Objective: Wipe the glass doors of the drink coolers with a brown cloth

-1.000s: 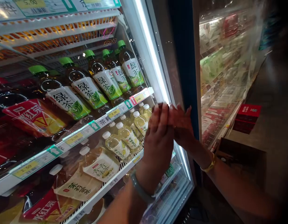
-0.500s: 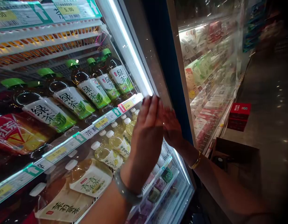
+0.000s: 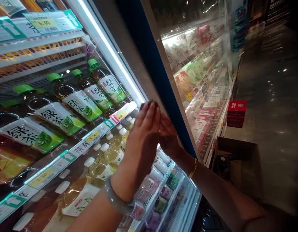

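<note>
My left hand [image 3: 143, 135], with a grey bangle [image 3: 115, 198] at its wrist, is raised before the lit drinks fridge. Its fingers are stretched out, side by side, pointing up and away. Against its palm side lies my right hand [image 3: 168, 137], a gold bracelet [image 3: 192, 168] on that wrist. Its fingers also look straight, though my left hand covers part of them. I see no object between the two palms. Behind the fingertips runs the fridge's frame [image 3: 151, 85]; whether they touch it I cannot tell. Green tea bottles [image 3: 82, 104] stand on the shelf to the left.
Below the shelf's price strip [image 3: 92, 138] are bottles with white caps [image 3: 112, 151]. Lower racks hold small packs [image 3: 149, 187]. To the right stands a second chiller with bagged goods [image 3: 197, 71]. A red box [image 3: 236, 109] and an open cardboard box [image 3: 247, 161] are beside it.
My view has swung right, so the fridge and bottles sit further left in the picture. Both hands stay together, fingers straight, and appear slightly further left.
</note>
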`<state>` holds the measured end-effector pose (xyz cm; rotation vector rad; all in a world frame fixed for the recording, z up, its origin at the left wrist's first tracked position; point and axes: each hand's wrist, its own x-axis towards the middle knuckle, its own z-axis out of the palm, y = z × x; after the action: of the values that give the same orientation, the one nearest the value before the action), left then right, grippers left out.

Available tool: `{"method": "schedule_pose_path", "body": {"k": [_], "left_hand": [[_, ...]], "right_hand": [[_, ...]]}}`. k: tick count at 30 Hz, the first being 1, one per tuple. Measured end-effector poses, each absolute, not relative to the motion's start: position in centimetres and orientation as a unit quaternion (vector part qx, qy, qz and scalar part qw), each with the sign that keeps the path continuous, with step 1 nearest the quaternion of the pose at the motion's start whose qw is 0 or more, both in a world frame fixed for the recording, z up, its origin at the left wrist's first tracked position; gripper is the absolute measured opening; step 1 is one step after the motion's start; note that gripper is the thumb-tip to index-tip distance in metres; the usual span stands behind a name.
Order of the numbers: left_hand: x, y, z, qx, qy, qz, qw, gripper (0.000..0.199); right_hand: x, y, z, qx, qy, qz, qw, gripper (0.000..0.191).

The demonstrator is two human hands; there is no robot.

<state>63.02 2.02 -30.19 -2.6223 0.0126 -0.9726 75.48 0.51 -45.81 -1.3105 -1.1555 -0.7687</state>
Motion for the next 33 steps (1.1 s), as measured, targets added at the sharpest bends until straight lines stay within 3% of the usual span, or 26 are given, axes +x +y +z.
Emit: {"method": "schedule_pose_path", "body": {"k": [5, 11, 19, 25, 28, 33], "left_hand": [[66.2, 3.2, -25.9, -0.922, 0.058, -0.303, 0.234, 0.055], [63.4, 1.4, -33.2, -0.943, -0.018, -0.259, 0.206, 0.056], [64.9, 1.7, -29.7, -0.924, 0.000, -0.322, 0.208, 0.057], [62.5, 1.4, -35.4, -0.947, -0.034, -0.284, 0.148, 0.054], [62.4, 0.9, -33.6, -0.954, -0.027, -0.249, 0.164, 0.051], [64.8, 1.2, -29.0, -0.926, -0.011, -0.310, 0.217, 0.051]], "right_hand": [[75.1, 0.8, -45.7, -0.558, -0.448, -0.321, 0.620, 0.060], [74.6, 1.6, -46.2, -0.599, -0.393, -0.293, 0.633, 0.060], [73.4, 1.2, -45.5, -0.587, -0.363, -0.276, 0.669, 0.058], [73.6, 1.6, -46.2, -0.601, -0.350, -0.260, 0.670, 0.057], [73.6, 1.4, -46.4, -0.594, -0.366, -0.265, 0.665, 0.057], [74.0, 1.5, -46.8, -0.567, -0.380, -0.276, 0.677, 0.058]]}}
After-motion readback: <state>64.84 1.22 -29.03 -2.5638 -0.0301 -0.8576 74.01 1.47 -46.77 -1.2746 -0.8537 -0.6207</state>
